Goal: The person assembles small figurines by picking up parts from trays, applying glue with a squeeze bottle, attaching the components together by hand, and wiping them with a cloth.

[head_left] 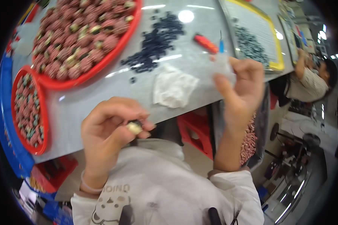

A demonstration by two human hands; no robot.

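Note:
Between the thumb and fingers of my left hand (101, 129) is a small cream and dark piece (134, 128), held just off the table's near edge. My right hand (246, 84) is wrapped round a translucent squeeze bottle (224, 67) with a blue needle tip (221, 47) pointing away from me. The bottle is slightly blurred. A crumpled white tissue (174, 87) lies on the table between my hands. Beyond it spreads a loose heap of small dark pieces (157, 41). A red tool with a dark end (205, 43) rests left of the needle tip.
At the far left stands a large red tray (98, 72) of pink shell-like pieces with cream ones. A smaller red tray (46, 123) holds pink and teal pieces. Far right, a yellow-rimmed tray (281, 56) holds small teal pieces. A red stool (195, 131) is below the table; another person (308, 84) sits right.

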